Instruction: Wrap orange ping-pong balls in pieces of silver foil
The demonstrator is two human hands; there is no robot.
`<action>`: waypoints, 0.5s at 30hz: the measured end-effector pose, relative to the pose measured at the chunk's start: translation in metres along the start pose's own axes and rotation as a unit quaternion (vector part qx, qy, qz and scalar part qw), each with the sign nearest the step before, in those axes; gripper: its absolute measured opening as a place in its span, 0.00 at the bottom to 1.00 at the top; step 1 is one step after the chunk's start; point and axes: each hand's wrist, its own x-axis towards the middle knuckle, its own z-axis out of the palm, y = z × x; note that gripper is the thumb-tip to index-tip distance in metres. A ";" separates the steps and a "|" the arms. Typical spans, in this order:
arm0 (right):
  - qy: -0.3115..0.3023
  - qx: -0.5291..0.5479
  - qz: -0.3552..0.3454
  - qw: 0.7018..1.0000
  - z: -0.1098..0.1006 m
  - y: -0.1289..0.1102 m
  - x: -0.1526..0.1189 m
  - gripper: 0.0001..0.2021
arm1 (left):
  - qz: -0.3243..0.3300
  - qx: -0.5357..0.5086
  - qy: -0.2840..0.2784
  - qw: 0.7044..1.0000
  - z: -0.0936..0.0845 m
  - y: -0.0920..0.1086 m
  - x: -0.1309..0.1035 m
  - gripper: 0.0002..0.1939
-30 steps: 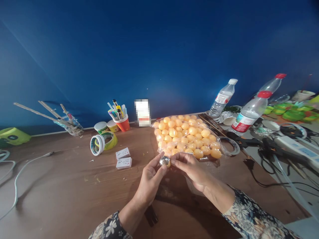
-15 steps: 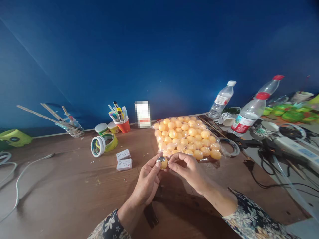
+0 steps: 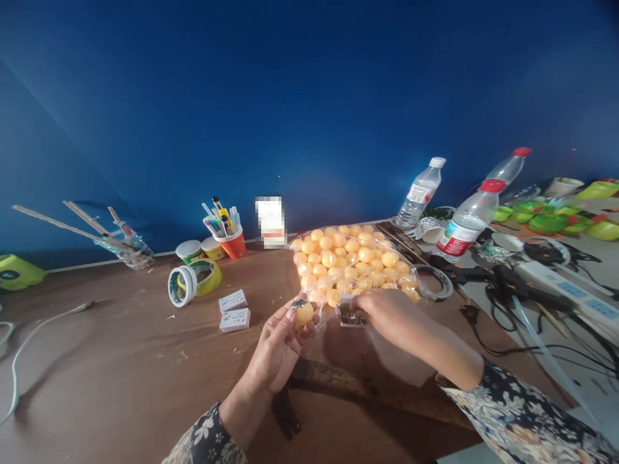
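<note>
My left hand [image 3: 279,345] pinches a yellow-orange plastic ball [image 3: 304,314], like a ping-pong ball. Shiny silver heads, like thumbtacks, cover part of its upper left side. To the right, my right hand [image 3: 387,312] dips bent, closed fingers into a small open white box [image 3: 345,323] of little metal pieces [image 3: 352,316]; whatever the fingertips hold is hidden. Just behind both hands lies a clear plastic bag [image 3: 416,278] full of similar balls [image 3: 363,255]. Below them, a hammer with a wooden handle [image 3: 333,377] and dark claw head [image 3: 286,412] rests on the table.
Two small white boxes [image 3: 235,319], tape rolls [image 3: 182,286] and a red cup of pens [image 3: 230,245] stand left of the bag. Rightward are plastic bottles [image 3: 467,222], a power strip [image 3: 570,290] and black cables [image 3: 498,351]. A white cord [image 3: 24,357] lies far left.
My right hand has left the ball and moved right into the small open box, which now shows. My left hand keeps the ball, turned a little. The view has shifted slightly right.
</note>
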 end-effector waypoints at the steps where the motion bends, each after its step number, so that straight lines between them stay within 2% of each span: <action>1: -0.001 -0.032 -0.023 0.999 0.005 0.000 -0.002 0.14 | -0.002 -0.002 0.005 1.000 0.000 0.000 0.000 0.17; 5: 0.015 -0.062 -0.082 0.995 0.026 0.002 -0.004 0.13 | -0.009 -0.008 0.023 1.000 -0.002 0.000 0.001 0.17; 10: -0.006 -0.069 -0.068 0.995 0.041 0.006 0.004 0.12 | -0.014 -0.011 0.030 0.999 -0.002 0.000 0.001 0.18; 15: 0.005 -0.062 -0.077 0.995 0.046 0.010 0.004 0.10 | -0.022 -0.014 0.020 0.999 -0.001 -0.001 0.000 0.17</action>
